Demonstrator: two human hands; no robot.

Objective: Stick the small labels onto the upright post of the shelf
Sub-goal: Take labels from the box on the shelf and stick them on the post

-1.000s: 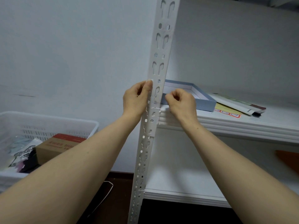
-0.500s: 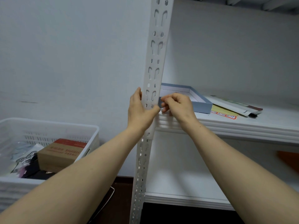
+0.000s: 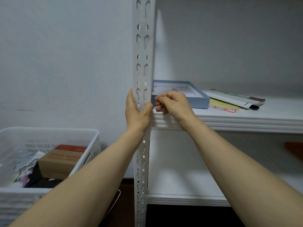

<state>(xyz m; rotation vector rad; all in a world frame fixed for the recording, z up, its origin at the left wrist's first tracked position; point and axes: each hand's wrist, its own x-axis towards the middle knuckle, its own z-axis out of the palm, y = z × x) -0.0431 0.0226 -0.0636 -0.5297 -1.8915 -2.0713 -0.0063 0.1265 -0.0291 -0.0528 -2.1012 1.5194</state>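
Left hand point(image 3: 137, 112): gripping the white post point(image 3: 143, 46) just above the level of the shelf point(image 3: 246, 119), with its fingers lying along the post's left edge and the thumb curling over the right edge.

Right hand point(image 3: 174, 104): hovering just to the right of the post with all its fingers curled and the thumb and forefinger closing together right beside the left thumb. Whether a label is pinched between them cannot be told. The two hands are nearly touching, with the post's edge between them.

The post is standing upright between the forearms, showing paired keyhole slots and round holes along its length and running out of sight at top and bottom.

Behind the right hand, a shallow blue box point(image 3: 199, 101) is lying on the shelf, touching the post's right side; the small red marks inside it are too faint to read.

To the right of the box, a yellow label sheet point(image 3: 221, 107) is showing red-bordered cells whose characters are too small to read, and a white packet point(image 3: 232, 98) is partly covering it.

Well to the left, a white basket point(image 3: 49, 132) is holding a cardboard carton point(image 3: 60, 161) with a red top; its dark print is blurred and unreadable.
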